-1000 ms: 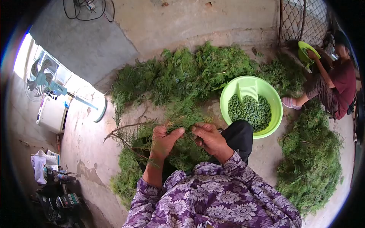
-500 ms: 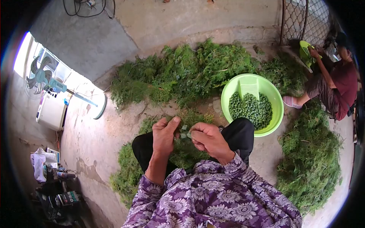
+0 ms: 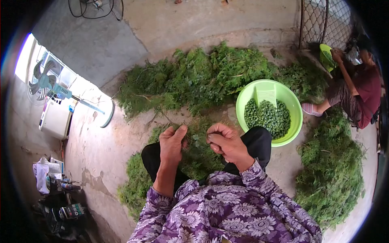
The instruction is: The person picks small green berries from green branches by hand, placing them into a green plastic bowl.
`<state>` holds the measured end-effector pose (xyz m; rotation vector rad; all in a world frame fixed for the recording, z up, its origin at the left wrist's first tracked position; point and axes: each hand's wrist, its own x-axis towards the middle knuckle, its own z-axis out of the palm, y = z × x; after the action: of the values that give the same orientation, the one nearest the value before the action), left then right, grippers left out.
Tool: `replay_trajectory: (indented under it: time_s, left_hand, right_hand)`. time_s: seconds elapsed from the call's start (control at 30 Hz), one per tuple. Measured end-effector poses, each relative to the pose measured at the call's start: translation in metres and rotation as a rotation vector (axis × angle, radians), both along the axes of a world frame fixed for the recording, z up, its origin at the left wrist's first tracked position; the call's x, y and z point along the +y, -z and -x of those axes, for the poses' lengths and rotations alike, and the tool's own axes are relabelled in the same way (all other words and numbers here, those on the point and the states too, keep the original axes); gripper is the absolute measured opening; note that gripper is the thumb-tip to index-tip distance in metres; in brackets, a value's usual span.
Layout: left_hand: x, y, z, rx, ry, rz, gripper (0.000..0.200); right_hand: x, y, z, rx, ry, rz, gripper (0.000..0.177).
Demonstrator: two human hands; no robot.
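Note:
My left hand (image 3: 172, 142) is closed, thumb up, on a leafy green sprig, most of which blends into the foliage behind it. Apart from it, to the right, my right hand (image 3: 227, 142) has its thumb and fingers pinched together; whatever may be in them is hidden. Below and between both hands lies feathery green foliage (image 3: 198, 160), between my knees. A light green plastic basin (image 3: 298, 117) with a ribbed ramp stands beyond my right knee. It holds a heap of small round green fruits (image 3: 267, 119).
Piles of cut green branches lie along the wall (image 3: 194, 77) and at the right (image 3: 332, 170). A person (image 3: 366, 89) sits at the far right with a green basket (image 3: 326, 56). At left stand a fan (image 3: 60, 92) and a white box (image 3: 56, 119).
My hands have moved apart, the right one going up and to the right. Pale green bits seen between the fingers before no longer show there. The other person's basket has tilted.

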<state>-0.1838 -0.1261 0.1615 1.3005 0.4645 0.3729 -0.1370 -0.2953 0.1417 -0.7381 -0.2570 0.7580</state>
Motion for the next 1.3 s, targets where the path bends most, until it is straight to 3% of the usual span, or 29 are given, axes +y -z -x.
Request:
replay_trajectory:
  time_s: [0.07, 0.13, 0.17, 0.23, 0.47, 0.53, 0.57, 0.63, 0.83, 0.93, 1.0, 1.1, 1.3]
  left_hand:
    - [-0.003, -0.005, 0.001, -0.005, 0.018, -0.043, 0.028]
    - [-0.008, -0.011, 0.002, -0.007, 0.034, -0.084, 0.028]
    - [-0.011, -0.014, 0.001, -0.022, 0.05, -0.135, 0.028]
    - [-0.011, -0.015, 0.001, -0.037, 0.061, -0.187, 0.029]
    - [-0.005, -0.007, -0.001, -0.014, -0.025, -0.183, 0.026]
    - [0.006, -0.002, -0.003, -0.008, -0.088, -0.189, 0.026]
    - [0.018, 0.001, -0.004, -0.008, -0.127, -0.109, 0.025]
    - [0.024, -0.002, -0.005, -0.007, -0.167, -0.03, 0.024]
    - [0.012, -0.003, -0.007, 0.012, -0.194, 0.041, 0.02]
    - [0.005, -0.007, -0.008, 0.01, -0.18, 0.017, 0.019]
    - [-0.001, -0.011, -0.009, 0.024, -0.167, 0.011, 0.019]
    - [-0.003, -0.007, -0.008, -0.009, -0.12, -0.047, 0.019]
    - [-0.006, -0.004, -0.007, -0.044, -0.079, -0.089, 0.025]
  right_hand:
    - [0.006, -0.002, 0.003, -0.094, 0.034, 0.109, 0.011]
    - [0.014, -0.005, 0.006, -0.503, 0.246, 0.337, 0.018]
    - [0.018, -0.004, 0.005, -0.505, 0.244, 0.337, 0.018]
    - [0.025, 0.001, 0.003, -0.77, 0.382, 0.374, 0.022]
    - [0.02, -0.009, 0.008, -0.789, 0.251, 0.511, 0.015]
    - [0.008, -0.022, 0.009, -0.306, -0.187, 0.381, 0.008]
    - [0.005, -0.02, 0.009, -0.308, -0.189, 0.381, 0.008]
    - [0.001, -0.014, 0.011, 0.001, -0.16, 0.046, 0.01]
    - [0.009, 0.0, 0.0, 0.122, -0.071, 0.03, 0.005]
    - [0.015, 0.003, 0.002, -0.089, -0.027, 0.191, 0.009]
    - [0.024, 0.003, 0.005, -0.599, 0.287, 0.379, 0.018]
    - [0.03, 0.003, 0.009, -0.76, 0.402, 0.461, 0.028]
    - [0.032, 0.007, 0.008, -0.799, 0.414, 0.48, 0.022]
